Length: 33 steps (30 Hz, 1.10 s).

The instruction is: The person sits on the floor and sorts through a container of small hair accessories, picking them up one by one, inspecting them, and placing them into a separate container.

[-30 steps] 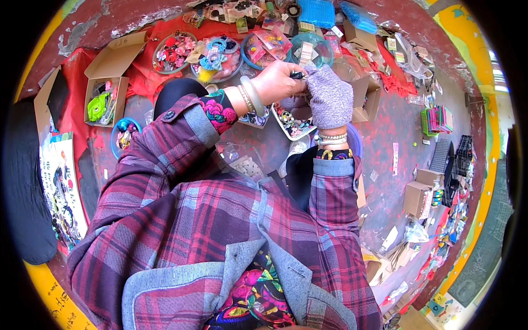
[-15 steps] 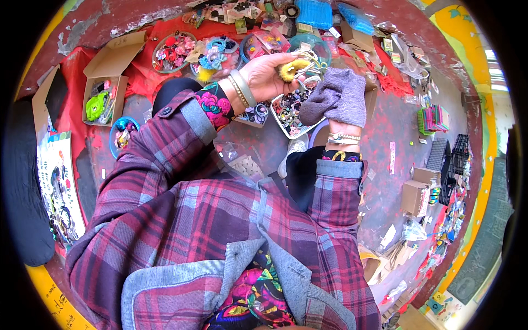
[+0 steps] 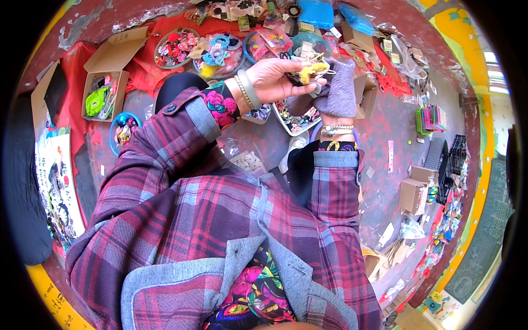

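Observation:
My left hand [image 3: 270, 80] is closed round a small bunch of hair ties [image 3: 312, 71] with yellow fluffy parts and pale, thin bands, its palm partly turned up. A greyish-purple cloth mitt or glove [image 3: 340, 93] covers my right hand, hiding its fingers. The mitt is right up against the far end of the bunch; whether the fingers inside grip it does not show. Below both hands stands a white tray [image 3: 297, 130] of mixed small hair accessories, partly hidden by the mitt.
Beyond my hands are a round basin of red and pink hair pieces [image 3: 177, 48] and a bag of blue scrunchies [image 3: 219, 50]. An open cardboard box [image 3: 107, 74] and a blue basket [image 3: 114, 135] stand left. Green and pink baskets [image 3: 432, 120] and small cartons [image 3: 412, 195] lie right.
My left hand has moved right and slightly down with the hair ties, turning the palm up more. The mitted right hand has drawn in close against them, shifting slightly left.

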### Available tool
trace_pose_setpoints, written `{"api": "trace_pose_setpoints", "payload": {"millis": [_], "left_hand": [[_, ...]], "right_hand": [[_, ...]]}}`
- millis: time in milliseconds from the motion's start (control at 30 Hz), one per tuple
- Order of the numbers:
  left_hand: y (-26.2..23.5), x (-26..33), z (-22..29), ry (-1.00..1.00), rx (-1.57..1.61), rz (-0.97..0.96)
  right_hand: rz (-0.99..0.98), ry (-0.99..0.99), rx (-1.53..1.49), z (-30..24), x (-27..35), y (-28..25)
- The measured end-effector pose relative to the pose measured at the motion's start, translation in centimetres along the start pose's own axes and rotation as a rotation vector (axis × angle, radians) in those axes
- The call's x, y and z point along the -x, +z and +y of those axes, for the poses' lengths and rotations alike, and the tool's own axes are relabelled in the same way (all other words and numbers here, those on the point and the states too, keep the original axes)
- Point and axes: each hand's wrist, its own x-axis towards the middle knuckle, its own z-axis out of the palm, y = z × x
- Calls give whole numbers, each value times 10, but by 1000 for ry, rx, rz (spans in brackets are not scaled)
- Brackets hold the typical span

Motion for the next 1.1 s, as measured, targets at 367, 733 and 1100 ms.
{"api": "trace_pose_setpoints", "payload": {"millis": [367,733,1100], "left_hand": [[-5,7,13,232,51,142],[-39,12,22,294,-630,379],[-198,7,9,76,-1554,715]], "right_hand": [[-75,171,-228,5,-8,19],[-50,-25,75,14,-5,18],[152,102,-168,-23,27,-2]]}}
